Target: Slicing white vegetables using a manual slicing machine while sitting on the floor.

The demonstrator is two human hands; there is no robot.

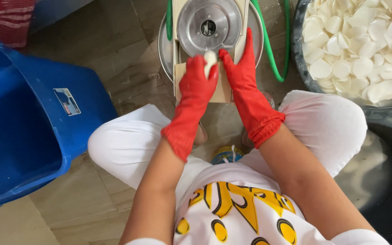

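A white root piece [210, 61] was gripped by the left hand [196, 84] against the slicer disc [208, 25]; the right hand [241, 72] was laid flat, gripping nothing. Fingertips could be cut if a slip occurred.

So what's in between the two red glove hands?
In the head view, a small white piece sits between them, held by the left hand against the round metal slicer disc. The right hand rests beside it on the wooden board.

We have one view only, from a camera worn on the head, looking almost straight down. It sits close above our knees and gloved hands, with the slicer's metal disc [208, 25] at the top edge.
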